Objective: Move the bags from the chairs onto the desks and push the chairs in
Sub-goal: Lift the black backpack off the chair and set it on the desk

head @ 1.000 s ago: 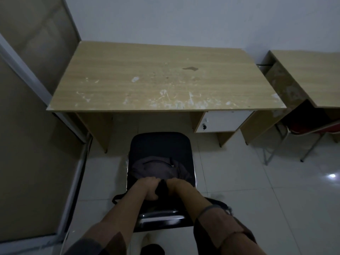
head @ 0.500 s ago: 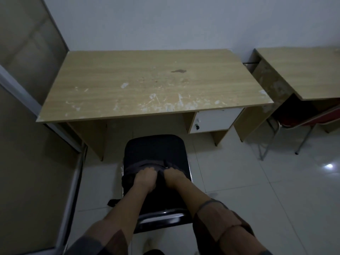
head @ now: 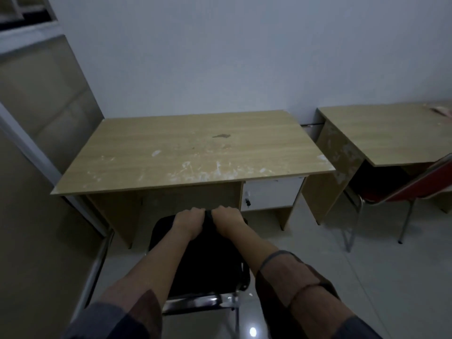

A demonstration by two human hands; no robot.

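The head view looks down over two forearms in rolled plaid sleeves, reaching forward side by side from the bottom edge. A thin band [head: 274, 257] circles the right forearm just ahead of the cuff. Below them the chrome rear rail of a black chair [head: 195, 300] catches the light. Between the arms hangs a dark bag [head: 208, 255], its long axis running away from the person, top end toward the desk and lower end toward the chair's rear rail; it merges with the black seat in the dim light, so its outline, and whether it still touches the seat, cannot be told. The left hand [head: 187, 222] and the right hand [head: 226, 222] sit knuckles-up, nearly touching, fingers curled down tight over the bag's top edge; the fingertips are hidden under the fabric. Just beyond the hands stands a wooden desk [head: 190, 152], its top scuffed with white marks along the near edge and one dark stain near the middle. A white drawer [head: 272, 195] with a small lock sits under its right side. Further right, a second desk [head: 381, 135] is cut off by the frame edge, and a red chair [head: 401, 194] is tucked partly beneath it, only partly visible. A pale wall rises behind.
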